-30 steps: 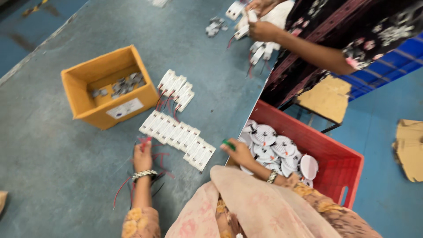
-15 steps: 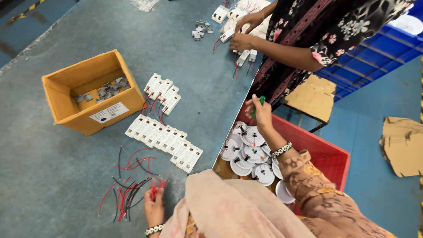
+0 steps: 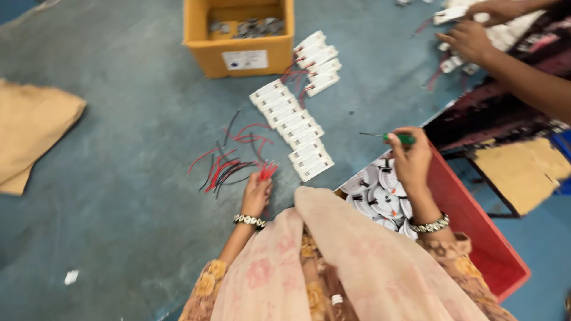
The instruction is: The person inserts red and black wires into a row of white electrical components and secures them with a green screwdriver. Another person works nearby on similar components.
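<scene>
Since half a second ago, right hand has dropped from above the red crate to its near rim, and left hand has risen to the wire pile. Head view, sole view. Left hand: fingers closed on a bunch of red wires, ends fanning just above the fingertips; loose red and black wires lie beside it on the table. Right hand: fist closed round a green-handled screwdriver, shaft pointing away to the left. White discs fill the crate below that grip. White modules lie in a row between the two hands; a second cluster sits farther off by the yellow box. Another person's hands work at top right, well apart.
</scene>
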